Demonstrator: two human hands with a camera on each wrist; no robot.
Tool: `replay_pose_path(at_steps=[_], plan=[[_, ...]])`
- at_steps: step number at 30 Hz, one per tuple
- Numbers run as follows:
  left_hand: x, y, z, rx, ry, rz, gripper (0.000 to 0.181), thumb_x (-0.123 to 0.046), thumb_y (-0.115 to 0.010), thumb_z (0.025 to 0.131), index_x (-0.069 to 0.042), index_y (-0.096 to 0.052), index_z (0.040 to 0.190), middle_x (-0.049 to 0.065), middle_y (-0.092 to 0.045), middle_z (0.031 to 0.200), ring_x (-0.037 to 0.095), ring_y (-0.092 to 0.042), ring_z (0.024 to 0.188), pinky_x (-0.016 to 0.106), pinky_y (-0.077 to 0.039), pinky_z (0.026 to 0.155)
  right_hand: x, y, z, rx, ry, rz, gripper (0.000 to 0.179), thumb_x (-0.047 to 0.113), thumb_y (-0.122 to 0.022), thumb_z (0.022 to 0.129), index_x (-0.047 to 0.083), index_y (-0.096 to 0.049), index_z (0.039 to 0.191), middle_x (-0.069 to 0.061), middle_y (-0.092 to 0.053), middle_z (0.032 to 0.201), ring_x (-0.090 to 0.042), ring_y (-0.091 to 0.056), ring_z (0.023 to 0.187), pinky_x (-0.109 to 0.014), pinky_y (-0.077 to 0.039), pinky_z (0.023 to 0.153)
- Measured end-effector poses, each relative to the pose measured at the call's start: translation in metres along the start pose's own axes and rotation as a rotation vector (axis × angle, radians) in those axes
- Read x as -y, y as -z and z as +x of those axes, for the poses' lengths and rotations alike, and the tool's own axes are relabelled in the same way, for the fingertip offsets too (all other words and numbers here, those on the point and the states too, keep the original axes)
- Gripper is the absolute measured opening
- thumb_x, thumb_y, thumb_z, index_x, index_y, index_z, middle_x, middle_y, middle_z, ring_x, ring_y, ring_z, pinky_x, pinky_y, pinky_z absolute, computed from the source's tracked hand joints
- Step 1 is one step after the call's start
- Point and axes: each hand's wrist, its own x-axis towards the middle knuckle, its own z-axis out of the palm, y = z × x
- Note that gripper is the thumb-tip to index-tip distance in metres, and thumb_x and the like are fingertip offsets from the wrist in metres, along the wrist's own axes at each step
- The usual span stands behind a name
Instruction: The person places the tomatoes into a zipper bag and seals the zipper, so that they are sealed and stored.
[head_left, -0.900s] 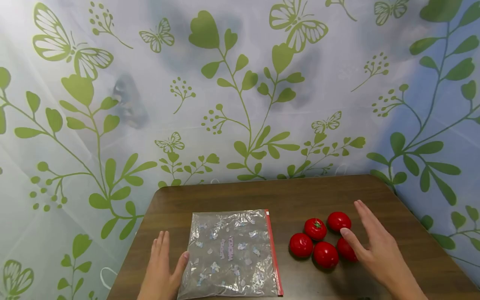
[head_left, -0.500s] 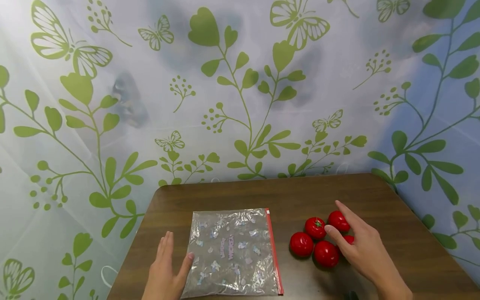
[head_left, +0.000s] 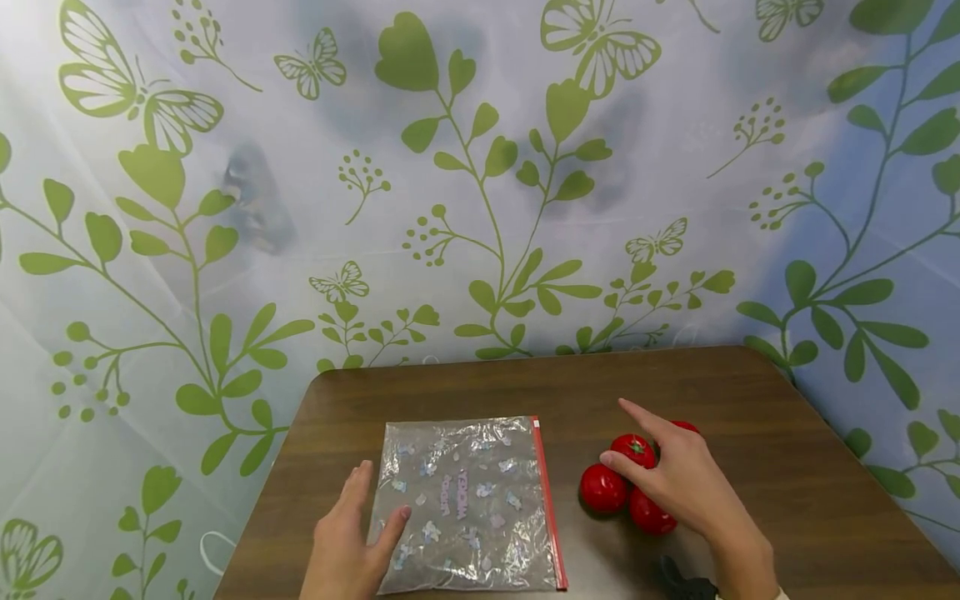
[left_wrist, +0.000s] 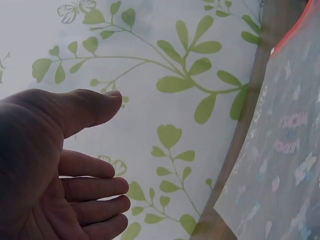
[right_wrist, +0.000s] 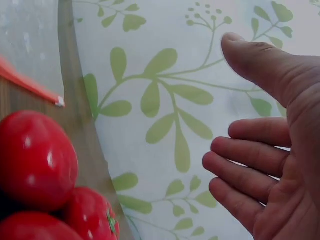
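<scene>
A clear printed zip bag [head_left: 480, 467] lies flat on the table, its red slider edge [head_left: 549, 508] facing right. My left hand [head_left: 345, 542] is at the bag's lower left, thumb over its border, fingers extended and holding nothing. Several glossy red tomatoes [head_left: 602, 489] are clustered right of the bag; one tomato with a green stem [head_left: 636, 448] sits at the back. Above the cluster, my right hand [head_left: 686, 479] spreads thumb and fingers, grasping nothing, and hides part of the tomatoes. In the right wrist view, a large tomato [right_wrist: 37, 160] shows left of the hand's relaxed fingers [right_wrist: 250, 155].
The brown wooden table [head_left: 450, 390] ends at a curtain [head_left: 480, 208] printed with green leaves and butterflies, which closes off the back and sides. A dark strap-like object [head_left: 684, 581] is beside my right wrist at the front edge.
My right hand has moved left from the right side of the tomatoes to over them. My left hand has shifted slightly right, over the bag's edge. Bag and tomatoes have stayed put.
</scene>
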Motion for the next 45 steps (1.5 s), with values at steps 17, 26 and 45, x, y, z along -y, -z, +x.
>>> replay_pose_path(at_steps=[17,26,45], plan=[[-0.007,-0.023,0.001,0.101,0.043,-0.050,0.074,-0.028,-0.088,0.093,0.013,-0.058,0.146,0.036,-0.064,0.145,0.057,-0.066,0.131,0.066,-0.056,0.105,0.006,-0.046,0.034,0.155,0.068,0.054,0.088,0.056,-0.088,0.089,0.013,-0.057,0.160,-0.018,-0.064,0.155,-0.043,-0.065,0.138,-0.065,-0.055,0.110],[-0.008,-0.039,0.000,0.115,0.048,-0.019,0.075,-0.032,-0.088,0.092,0.014,-0.059,0.144,0.034,-0.065,0.146,0.053,-0.066,0.132,0.063,-0.055,0.109,0.010,-0.066,0.045,0.224,0.045,0.071,0.088,0.054,-0.091,0.086,0.013,-0.060,0.158,-0.016,-0.065,0.155,-0.041,-0.065,0.139,-0.063,-0.055,0.111],[-0.005,-0.070,-0.007,0.248,0.246,0.058,0.083,-0.034,-0.092,0.086,0.019,-0.058,0.139,0.043,-0.063,0.138,0.061,-0.065,0.126,0.069,-0.052,0.109,0.013,-0.089,0.058,0.318,0.005,0.032,0.070,0.029,-0.094,0.088,0.004,-0.067,0.148,-0.015,-0.070,0.149,-0.040,-0.065,0.139,-0.063,-0.051,0.116]])
